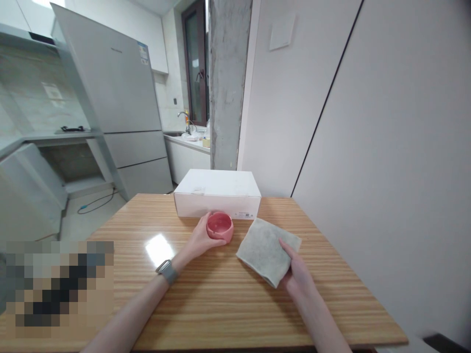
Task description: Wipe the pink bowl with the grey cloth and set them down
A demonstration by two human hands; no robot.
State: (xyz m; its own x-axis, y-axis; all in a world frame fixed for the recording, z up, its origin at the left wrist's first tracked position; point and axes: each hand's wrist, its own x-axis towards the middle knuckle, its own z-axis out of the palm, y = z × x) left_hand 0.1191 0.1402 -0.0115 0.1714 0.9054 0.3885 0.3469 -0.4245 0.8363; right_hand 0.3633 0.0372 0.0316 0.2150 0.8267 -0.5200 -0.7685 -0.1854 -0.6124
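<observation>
My left hand [203, 236] is wrapped round the side of a small pink bowl [225, 235], round and thick-walled, with a rim that curves inward. The bowl is upright near the front of a white box, and nothing shows inside it. On the right, a folded grey cloth [268, 249] is gripped in my right hand [297, 269]. The thumb lies on top of the cloth, while the other fingers are hidden underneath. The cloth is held just above the table, to the right of the bowl and apart from it.
The white box [218, 184] stands across the back of the wooden table [206, 304]. A plain wall [353, 171] runs along the right side. A blurred-out patch [62, 289] covers the table's left front. Beyond are a tall refrigerator [110, 83] and a sink counter [189, 157].
</observation>
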